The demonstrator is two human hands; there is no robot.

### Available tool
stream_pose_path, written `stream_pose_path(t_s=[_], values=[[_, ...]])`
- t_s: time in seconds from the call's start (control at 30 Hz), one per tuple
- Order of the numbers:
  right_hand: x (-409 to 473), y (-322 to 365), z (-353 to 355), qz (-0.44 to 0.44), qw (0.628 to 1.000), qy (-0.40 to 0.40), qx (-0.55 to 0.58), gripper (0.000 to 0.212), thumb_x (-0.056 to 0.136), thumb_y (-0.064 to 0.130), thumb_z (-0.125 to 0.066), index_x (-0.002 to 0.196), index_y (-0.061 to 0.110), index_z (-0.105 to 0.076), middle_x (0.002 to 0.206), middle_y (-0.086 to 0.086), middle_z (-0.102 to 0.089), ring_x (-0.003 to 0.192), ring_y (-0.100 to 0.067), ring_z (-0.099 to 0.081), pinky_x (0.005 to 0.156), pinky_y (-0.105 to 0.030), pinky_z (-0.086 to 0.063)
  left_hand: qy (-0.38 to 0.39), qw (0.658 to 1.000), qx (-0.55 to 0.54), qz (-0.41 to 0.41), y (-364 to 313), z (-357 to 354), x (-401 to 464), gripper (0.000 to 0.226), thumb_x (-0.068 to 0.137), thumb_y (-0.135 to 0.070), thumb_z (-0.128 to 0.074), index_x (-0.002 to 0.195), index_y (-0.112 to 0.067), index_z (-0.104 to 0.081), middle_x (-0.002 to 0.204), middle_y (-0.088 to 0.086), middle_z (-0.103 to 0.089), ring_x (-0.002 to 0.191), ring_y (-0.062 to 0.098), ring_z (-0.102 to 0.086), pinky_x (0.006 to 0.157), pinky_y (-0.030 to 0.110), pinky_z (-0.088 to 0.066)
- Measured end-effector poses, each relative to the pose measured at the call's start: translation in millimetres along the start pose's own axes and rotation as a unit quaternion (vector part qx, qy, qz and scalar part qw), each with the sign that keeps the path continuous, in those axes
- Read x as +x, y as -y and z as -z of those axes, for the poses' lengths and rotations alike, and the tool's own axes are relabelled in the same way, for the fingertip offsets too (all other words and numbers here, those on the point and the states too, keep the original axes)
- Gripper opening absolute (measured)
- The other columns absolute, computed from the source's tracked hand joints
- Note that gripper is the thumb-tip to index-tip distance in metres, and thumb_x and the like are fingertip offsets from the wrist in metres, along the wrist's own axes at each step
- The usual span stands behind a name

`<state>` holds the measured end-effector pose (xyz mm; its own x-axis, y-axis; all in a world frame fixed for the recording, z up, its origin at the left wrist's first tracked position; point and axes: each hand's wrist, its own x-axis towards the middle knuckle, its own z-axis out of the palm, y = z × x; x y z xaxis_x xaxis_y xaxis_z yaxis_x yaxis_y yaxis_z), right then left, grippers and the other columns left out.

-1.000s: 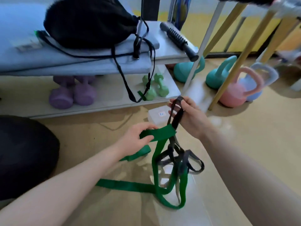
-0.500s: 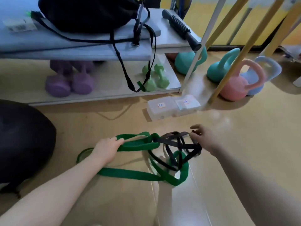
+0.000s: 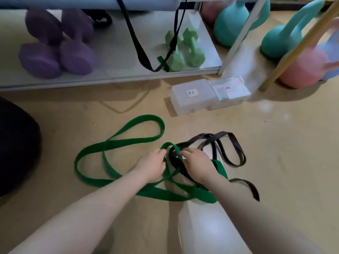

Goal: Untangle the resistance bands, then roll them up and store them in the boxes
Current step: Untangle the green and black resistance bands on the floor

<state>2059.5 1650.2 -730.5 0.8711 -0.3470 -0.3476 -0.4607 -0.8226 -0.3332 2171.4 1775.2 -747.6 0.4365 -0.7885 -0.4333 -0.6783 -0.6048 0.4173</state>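
Observation:
A wide green resistance band [image 3: 117, 142] lies in loops on the tan floor, tangled at its right end with a narrower black band [image 3: 236, 153]. Both my hands sit on the knot where the two cross. My left hand [image 3: 152, 165] grips a small green loop. Just right of it, my right hand [image 3: 196, 164] pinches the green band where it crosses the black band. Two clear plastic boxes stand closed beyond the bands, each with a small label: the left box [image 3: 192, 97] and the right box [image 3: 231, 90].
A low shelf [image 3: 119, 74] carries purple dumbbells [image 3: 55, 46] and green dumbbells [image 3: 183, 50], with a black strap [image 3: 135, 39] hanging over it. Teal kettlebells [image 3: 233, 21] and a pink kettlebell [image 3: 300, 68] stand at the right by a wooden pole [image 3: 293, 46]. A dark round object [image 3: 16, 145] is at the left.
The bands went from being held up to lying on the floor. Both hands came together onto the knot, and the camera moved closer and tilted down.

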Motion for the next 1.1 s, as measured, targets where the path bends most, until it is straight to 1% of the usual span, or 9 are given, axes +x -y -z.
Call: stream_pose_path(t_s=[0.17, 0.33, 0.43, 0.53, 0.67, 0.8, 0.87, 1.0, 1.1], values=[[16, 6, -24, -0.083, 0.994, 0.003, 0.075, 0.034, 0.092, 0.029, -0.052, 0.122, 0.018, -0.043, 0.113, -0.003, -0.056, 0.094, -0.024, -0.058, 0.074, -0.034, -0.048, -0.053, 0.991, -0.104, 0.07, 8, -28, 35, 0.057, 0.095, -0.016, -0.045, 0.146, -0.024, -0.023, 0.15, 0.001, -0.028, 0.124, 0.022, -0.045, 0.097, 0.039, -0.046], [11, 3, -39, -0.117, 0.992, 0.0, 0.047, 0.029, 0.091, 0.01, -0.046, 0.12, 0.014, -0.042, 0.108, -0.005, -0.053, 0.082, -0.025, -0.058, 0.062, -0.03, -0.039, -0.031, 0.999, -0.031, -0.032, 13, -33, 63, 0.051, 0.099, -0.014, -0.034, 0.146, -0.032, -0.024, 0.153, -0.005, -0.024, 0.139, 0.021, -0.02, 0.113, 0.037, -0.024], [1, -4, -34, -0.118, 0.992, -0.03, 0.029, 0.026, 0.092, 0.009, -0.044, 0.117, 0.013, -0.045, 0.11, -0.007, -0.053, 0.082, -0.027, -0.056, 0.065, -0.032, -0.038, 0.004, 0.996, -0.017, -0.082, 10, -31, 75, 0.038, 0.098, -0.022, -0.039, 0.136, -0.026, -0.044, 0.14, -0.003, -0.046, 0.128, 0.022, -0.038, 0.106, 0.038, -0.032], [-5, -13, -26, -0.141, 0.987, -0.077, 0.022, 0.018, 0.094, 0.02, -0.046, 0.11, 0.017, -0.054, 0.107, 0.0, -0.057, 0.088, -0.023, -0.055, 0.079, -0.033, -0.037, 0.009, 0.995, -0.03, -0.098, 10, -24, 78, 0.029, 0.097, -0.028, -0.042, 0.12, -0.021, -0.059, 0.119, 0.001, -0.06, 0.11, 0.023, -0.052, 0.09, 0.037, -0.044], [-13, -19, -13, -0.142, 0.98, -0.113, 0.088, 0.008, 0.091, 0.019, -0.053, 0.092, 0.026, -0.057, 0.092, 0.01, -0.058, 0.092, -0.013, -0.052, 0.097, -0.029, -0.025, -0.07, 0.994, -0.075, -0.035, 15, -6, 61, 0.03, 0.098, -0.03, -0.039, 0.114, -0.018, -0.061, 0.108, 0.005, -0.064, 0.096, 0.025, -0.058, 0.08, 0.041, -0.05], [-35, -14, 14, -0.121, 0.924, -0.166, 0.322, 0.02, 0.087, 0.006, -0.056, 0.079, 0.024, -0.054, 0.085, 0.011, -0.06, 0.085, -0.01, -0.055, 0.079, -0.024, -0.045, -0.16, 0.972, -0.174, 0.012, 22, 24, 39, 0.027, 0.098, -0.028, -0.04, 0.11, -0.016, -0.061, 0.098, 0.007, -0.064, 0.084, 0.024, -0.059, 0.074, 0.041, -0.052], [-43, -9, 27, -0.115, 0.903, -0.207, 0.36, 0.018, 0.088, 0.003, -0.055, 0.083, 0.02, -0.055, 0.084, 0.013, -0.059, 0.079, -0.004, -0.054, 0.074, -0.018, -0.045, -0.168, 0.96, -0.223, 0.015, 18, 41, 27, 0.025, 0.098, -0.027, -0.041, 0.108, -0.016, -0.061, 0.096, 0.005, -0.063, 0.082, 0.022, -0.058, 0.073, 0.037, -0.051], [-53, 4, 55, -0.114, 0.829, -0.233, 0.496, 0.022, 0.09, -0.002, -0.052, 0.085, 0.019, -0.051, 0.083, -0.01, -0.06, 0.08, -0.019, -0.06, 0.076, -0.024, -0.05, -0.192, 0.923, -0.332, 0.015, -2, 81, 0, 0.022, 0.097, -0.026, -0.043, 0.104, -0.016, -0.061, 0.092, 0.002, -0.063, 0.084, 0.02, -0.058, 0.077, 0.036, -0.049], [-60, 15, 84, -0.086, 0.807, -0.254, 0.526, 0.024, 0.091, -0.004, -0.049, 0.085, 0.019, -0.048, 0.082, -0.008, -0.059, 0.078, -0.016, -0.062, 0.073, -0.021, -0.049, -0.223, 0.905, -0.363, -0.008, -14, 108, -21, 0.019, 0.097, -0.024, -0.043, 0.099, -0.018, -0.061, 0.084, 0.001, -0.06, 0.074, 0.016, -0.052, 0.064, 0.026, -0.041]])
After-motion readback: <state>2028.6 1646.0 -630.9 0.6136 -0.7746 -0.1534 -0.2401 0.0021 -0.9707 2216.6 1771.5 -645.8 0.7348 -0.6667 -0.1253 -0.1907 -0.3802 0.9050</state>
